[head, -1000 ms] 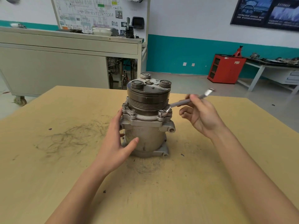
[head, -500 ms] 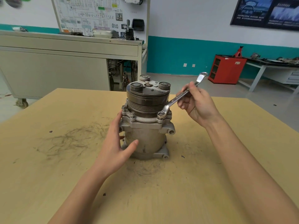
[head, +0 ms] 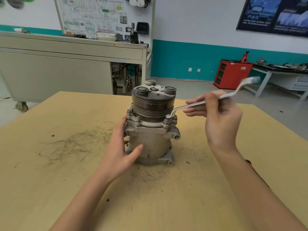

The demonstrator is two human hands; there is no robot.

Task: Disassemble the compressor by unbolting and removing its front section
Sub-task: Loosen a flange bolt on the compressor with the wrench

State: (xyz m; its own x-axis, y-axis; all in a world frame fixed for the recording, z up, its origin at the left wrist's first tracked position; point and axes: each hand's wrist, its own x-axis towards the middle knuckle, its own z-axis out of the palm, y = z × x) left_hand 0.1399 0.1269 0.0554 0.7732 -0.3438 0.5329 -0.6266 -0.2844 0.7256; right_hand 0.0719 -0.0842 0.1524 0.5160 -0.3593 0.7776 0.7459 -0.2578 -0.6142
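Compressor stands upright in the middle of the frame on the scuffed yellow counter, with its dark grooved pulley on top and its pale metal housing below. A flange with upright bolts rings the joint between the two.

The left hand, coming in from the lower left, grips the housing. Its thumb lies across the front of the metal and its fingers reach round the far side, where they are hidden.

The right hand, right of centre, pinches the shaft of a silver wrench between thumb and outstretched fingers, and the hand is blurred. The lower ring end of the wrench lies at the bolt heads on the right side of the flange, but I cannot tell whether it is seated on one. The other end points toward the upper right.

Behind the counter, a grey cabinet on wheels fills the upper left below a wiring-diagram board. A red cabinet stands against the teal wall at the upper right.
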